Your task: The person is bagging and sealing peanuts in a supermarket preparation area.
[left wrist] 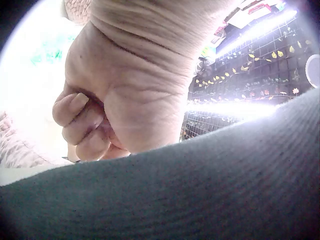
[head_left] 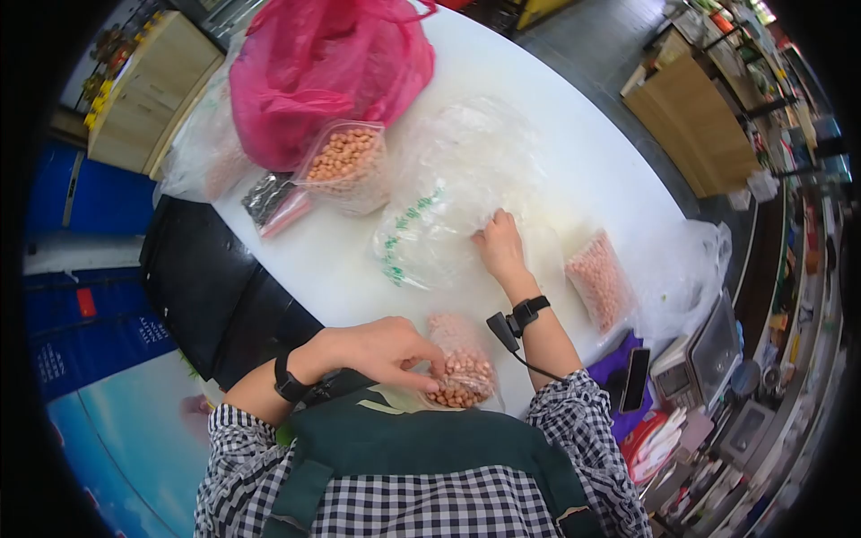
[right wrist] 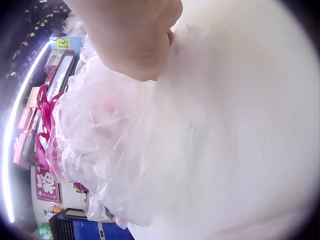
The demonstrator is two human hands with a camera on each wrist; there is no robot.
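My left hand [head_left: 423, 361] lies near the table's front edge, its curled fingers [left wrist: 80, 125] pinching the top of a small clear bag of peanuts [head_left: 459, 366]. The bag's edge shows pink at the left of the left wrist view [left wrist: 15, 150]. Farther out, my right hand [head_left: 491, 229] grips a fold of a large crumpled clear plastic bag with green print [head_left: 430, 211]. In the right wrist view that hand [right wrist: 135, 35] sits at the top, with the filmy bag [right wrist: 150, 150] spread under it.
On the white table [head_left: 583, 170] are a second bag of peanuts [head_left: 345, 161], a red plastic bag [head_left: 332, 63], a third peanut bag [head_left: 596, 280] and a loose clear bag [head_left: 686, 269]. A phone [head_left: 635, 378] and a scale [head_left: 695, 354] stand at the right.
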